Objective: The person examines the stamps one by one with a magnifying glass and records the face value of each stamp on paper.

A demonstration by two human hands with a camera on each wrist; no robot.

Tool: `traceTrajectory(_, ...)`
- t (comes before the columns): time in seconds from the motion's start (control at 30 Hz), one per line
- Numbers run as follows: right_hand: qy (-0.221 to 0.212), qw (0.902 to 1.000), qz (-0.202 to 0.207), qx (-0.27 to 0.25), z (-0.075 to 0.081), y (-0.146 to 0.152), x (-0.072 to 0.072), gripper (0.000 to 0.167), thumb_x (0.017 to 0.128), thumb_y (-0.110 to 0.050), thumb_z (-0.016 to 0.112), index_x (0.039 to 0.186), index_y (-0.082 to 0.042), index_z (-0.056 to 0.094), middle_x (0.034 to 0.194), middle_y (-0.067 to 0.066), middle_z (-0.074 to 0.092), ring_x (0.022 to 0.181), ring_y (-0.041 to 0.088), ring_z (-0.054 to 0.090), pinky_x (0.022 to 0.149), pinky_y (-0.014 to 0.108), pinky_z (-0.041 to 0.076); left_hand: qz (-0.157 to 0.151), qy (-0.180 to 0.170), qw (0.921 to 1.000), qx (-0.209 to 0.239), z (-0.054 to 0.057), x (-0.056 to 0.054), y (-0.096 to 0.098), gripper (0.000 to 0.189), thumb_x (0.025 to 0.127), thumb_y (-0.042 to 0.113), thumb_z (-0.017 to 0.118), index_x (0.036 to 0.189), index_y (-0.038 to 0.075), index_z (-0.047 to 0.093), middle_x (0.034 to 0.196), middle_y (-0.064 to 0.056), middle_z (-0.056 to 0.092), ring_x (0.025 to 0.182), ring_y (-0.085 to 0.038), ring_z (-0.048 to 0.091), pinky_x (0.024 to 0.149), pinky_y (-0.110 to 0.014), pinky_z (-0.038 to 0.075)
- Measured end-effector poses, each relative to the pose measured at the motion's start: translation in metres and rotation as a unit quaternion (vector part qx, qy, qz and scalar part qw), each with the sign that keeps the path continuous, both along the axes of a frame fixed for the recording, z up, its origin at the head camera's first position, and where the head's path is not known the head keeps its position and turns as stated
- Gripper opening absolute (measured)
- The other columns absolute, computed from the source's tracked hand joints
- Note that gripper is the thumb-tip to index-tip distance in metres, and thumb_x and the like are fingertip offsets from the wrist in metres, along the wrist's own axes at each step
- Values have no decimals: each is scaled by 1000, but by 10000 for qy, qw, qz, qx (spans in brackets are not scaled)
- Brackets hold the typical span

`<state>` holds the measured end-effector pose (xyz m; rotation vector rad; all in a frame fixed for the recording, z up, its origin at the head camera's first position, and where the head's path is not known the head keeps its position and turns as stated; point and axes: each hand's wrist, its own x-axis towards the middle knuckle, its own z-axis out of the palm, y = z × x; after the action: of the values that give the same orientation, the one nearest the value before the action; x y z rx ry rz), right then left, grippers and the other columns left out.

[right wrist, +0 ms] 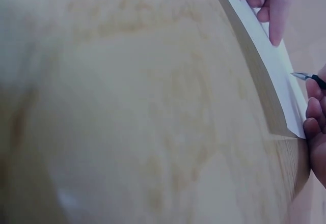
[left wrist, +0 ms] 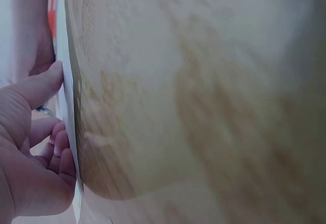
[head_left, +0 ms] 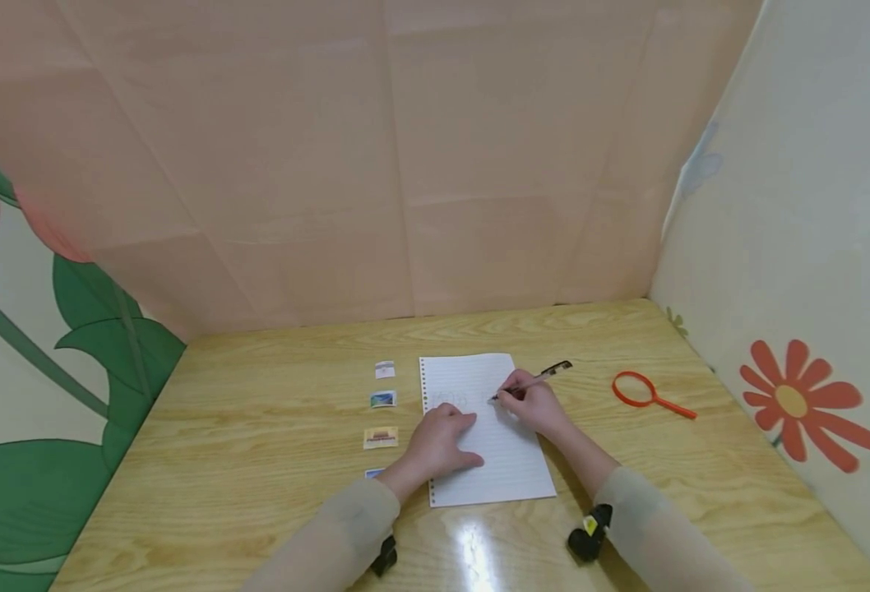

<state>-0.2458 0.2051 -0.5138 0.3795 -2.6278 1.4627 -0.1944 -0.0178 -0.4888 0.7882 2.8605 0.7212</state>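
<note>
A lined sheet of paper (head_left: 490, 481) with punched holes down its left side lies on the wooden table. Faint pencil-like marks show on its upper half. My left hand (head_left: 441, 444) rests on the sheet's left part, thumb spread from the fingers; the left wrist view has this hand (left wrist: 30, 147) along the paper's edge (left wrist: 71, 112). Near the sheet's right side my right hand (head_left: 537, 404) pinches a pen (head_left: 556, 369), dark-ended with a clear barrel. In the right wrist view the pen's metal tip (right wrist: 300, 75) points at the paper; whether it touches, I cannot tell.
Left of the sheet, small stamp-like pictures form a column: a pale one (head_left: 385, 369), a blue-green one (head_left: 383, 399), a yellow one (head_left: 381, 437), and a blue-edged one (head_left: 374, 474) partly behind my left wrist. A red magnifying glass (head_left: 654, 398) lies right of my right hand.
</note>
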Motion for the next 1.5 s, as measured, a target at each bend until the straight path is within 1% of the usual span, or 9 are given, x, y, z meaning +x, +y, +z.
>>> traceTrajectory(0.27, -78, 9999, 108, 45, 1, -1, -2, 5, 89, -8, 69, 88, -6, 65, 74, 0, 57, 64, 15, 50, 56, 24, 42, 49, -176, 9998, 9, 2, -1, 0, 71, 77, 40, 85, 136, 9, 61, 112, -3, 57, 98, -14, 51, 86, -27, 43)
traceTrajectory(0.47, 3, 9998, 187, 49, 2, -3, -1, 4, 88, -6, 69, 87, -7, 65, 74, -1, 57, 64, 16, 50, 55, 24, 42, 73, -257, 9996, 31, 2, -2, 0, 71, 78, 39, 85, 137, 9, 60, 114, -4, 57, 100, -15, 51, 87, -27, 43)
traceTrajectory(0.63, 137, 9995, 262, 83, 3, -5, -1, 6, 88, -4, 69, 85, -7, 64, 73, -1, 56, 65, 15, 49, 55, 24, 41, 79, -254, 9996, -11, 3, -2, -1, 72, 77, 40, 85, 137, 9, 59, 114, -4, 57, 100, -14, 50, 88, -27, 43)
traceTrajectory(0.73, 138, 9994, 306, 46, 2, -4, -2, 6, 88, -4, 69, 86, -6, 64, 73, -1, 56, 64, 15, 49, 56, 24, 41, 94, -277, 9996, -21, 4, -2, 0, 72, 77, 40, 85, 138, 10, 59, 115, -4, 57, 101, -15, 50, 88, -27, 43)
traceTrajectory(0.8, 74, 9997, 230, 10, 2, -3, -2, 4, 88, -5, 68, 87, -5, 65, 74, 0, 57, 63, 14, 50, 55, 24, 42, 99, -317, 9994, 6, 4, -2, 0, 72, 77, 40, 85, 138, 10, 59, 115, -4, 57, 101, -15, 50, 89, -28, 43)
traceTrajectory(0.97, -108, 9995, -241, -165, 1, 1, -3, 4, 88, -6, 67, 90, -3, 65, 74, 2, 58, 62, 15, 50, 53, 23, 41, 53, -340, 9994, 41, 3, -2, 0, 73, 78, 40, 85, 138, 10, 58, 116, -3, 56, 102, -15, 51, 90, -28, 43)
traceTrajectory(1.03, -99, 9992, -343, -151, 1, 2, -5, 4, 88, -5, 68, 91, -3, 65, 75, 3, 57, 63, 16, 50, 54, 23, 41, 45, -344, 9994, 47, 3, -2, 0, 73, 78, 40, 84, 138, 10, 58, 116, -4, 56, 102, -15, 51, 89, -28, 43)
traceTrajectory(1.23, -17, 9991, -424, 94, 2, 1, -8, 4, 89, -7, 68, 91, -4, 66, 78, 2, 58, 67, 16, 50, 57, 23, 41, 27, -343, 9994, 81, 4, -2, 0, 73, 77, 39, 85, 138, 10, 58, 115, -4, 56, 101, -15, 51, 89, -28, 43)
traceTrajectory(1.5, 279, 9988, -226, 320, 4, -1, -8, 8, 89, -10, 70, 89, -4, 65, 77, 1, 57, 67, 16, 50, 57, 24, 42, 32, -311, 9995, 52, 4, -1, 0, 73, 77, 40, 85, 139, 10, 58, 115, -5, 56, 102, -16, 51, 90, -29, 43)
